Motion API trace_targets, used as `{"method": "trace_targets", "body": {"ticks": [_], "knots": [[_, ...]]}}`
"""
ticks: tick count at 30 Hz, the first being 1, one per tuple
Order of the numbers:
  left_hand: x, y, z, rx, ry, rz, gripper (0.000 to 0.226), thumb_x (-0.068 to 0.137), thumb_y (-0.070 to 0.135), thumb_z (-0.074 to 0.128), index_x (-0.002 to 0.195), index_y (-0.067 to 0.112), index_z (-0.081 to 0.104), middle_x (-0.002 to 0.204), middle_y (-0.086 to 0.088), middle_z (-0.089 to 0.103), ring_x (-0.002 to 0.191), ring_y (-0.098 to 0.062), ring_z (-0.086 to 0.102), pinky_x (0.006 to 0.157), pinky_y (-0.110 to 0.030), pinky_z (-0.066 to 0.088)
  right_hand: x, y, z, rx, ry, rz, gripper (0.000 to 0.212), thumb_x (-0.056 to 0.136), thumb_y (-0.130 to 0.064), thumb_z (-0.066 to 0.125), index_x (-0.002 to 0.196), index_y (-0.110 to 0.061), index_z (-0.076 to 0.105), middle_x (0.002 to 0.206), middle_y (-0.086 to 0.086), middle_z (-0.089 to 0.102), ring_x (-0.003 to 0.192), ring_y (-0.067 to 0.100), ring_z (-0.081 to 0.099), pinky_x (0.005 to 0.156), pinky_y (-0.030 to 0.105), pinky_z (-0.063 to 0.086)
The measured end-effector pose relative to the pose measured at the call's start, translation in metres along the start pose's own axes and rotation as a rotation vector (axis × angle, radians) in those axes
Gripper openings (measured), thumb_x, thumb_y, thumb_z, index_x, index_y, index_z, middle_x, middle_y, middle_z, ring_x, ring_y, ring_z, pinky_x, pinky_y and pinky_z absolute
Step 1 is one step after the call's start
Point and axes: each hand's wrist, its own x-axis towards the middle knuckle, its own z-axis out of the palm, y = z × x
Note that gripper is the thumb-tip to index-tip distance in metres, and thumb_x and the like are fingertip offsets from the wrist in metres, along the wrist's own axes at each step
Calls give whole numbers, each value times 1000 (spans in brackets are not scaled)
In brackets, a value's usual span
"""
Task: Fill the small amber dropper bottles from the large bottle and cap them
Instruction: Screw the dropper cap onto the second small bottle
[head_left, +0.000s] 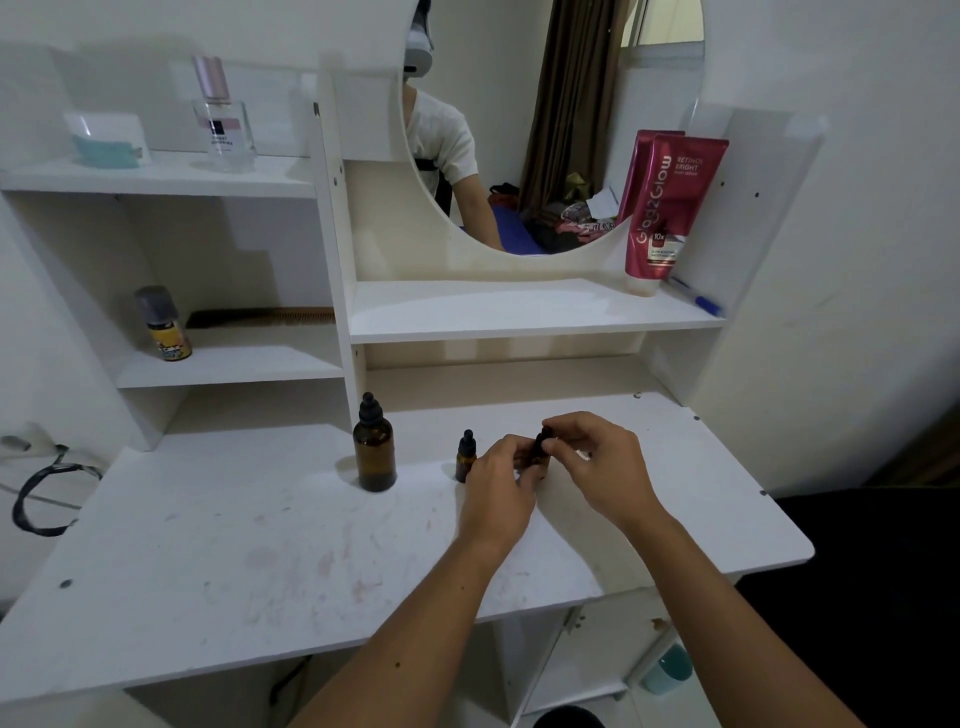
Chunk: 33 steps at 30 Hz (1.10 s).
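I grasp one small amber bottle (537, 457) in my left hand (498, 478) over the desk (260, 545), my right hand (602, 462) pinching its dropper cap (544, 435), while the other small bottle (466, 457) and the large bottle (374, 447) stand capped alongside, so whether filling is done I cannot tell.

The large bottle (374, 451) and the small one (465, 457) beside it look like glossy amber glass under matt black rubbery dropper caps, standing on a smooth white laminate desk (260, 545) scuffed with faint pinkish smears, while the red tube (670, 202) above shines like plastic.
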Motion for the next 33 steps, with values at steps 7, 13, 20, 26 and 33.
{"method": "trace_targets", "body": {"ticks": [7,13,20,26,33], "knots": [[-1,2,-2,24,5,28,21,98,10,67,116,21,68,107,14,71,102,6,64,86,-3,45,1,-5,0,-96,2,-109,28,97,-2,68,119,-17,76,107,-11,74,95,-6,69,86,5,49],[-2,3,-2,9,6,9,19,98,14,68,116,21,68,107,16,71,103,5,64,83,-4,46,3,-3,2,-140,2,-117,33,91,8,67,111,-16,78,103,-5,75,88,-1,70,86,12,55],[-2,4,-2,3,2,5,21,97,14,69,117,20,68,108,14,71,103,3,65,84,-4,46,-2,1,-1,-69,-28,-81,31,93,-1,74,119,-17,76,107,-9,76,96,-7,68,86,4,49],[-3,6,-2,3,3,-5,21,98,16,68,118,21,68,110,12,71,105,0,65,83,-3,46,-1,1,-3,-41,5,-67,25,93,-10,77,116,-19,76,105,-10,74,94,2,72,85,10,53],[-2,4,-2,16,-5,-5,19,98,14,68,116,21,68,108,14,71,104,1,64,83,-3,44,10,-2,-7,-69,-117,-98,34,96,4,67,117,-19,78,110,-12,78,104,-1,72,96,11,53]]}}
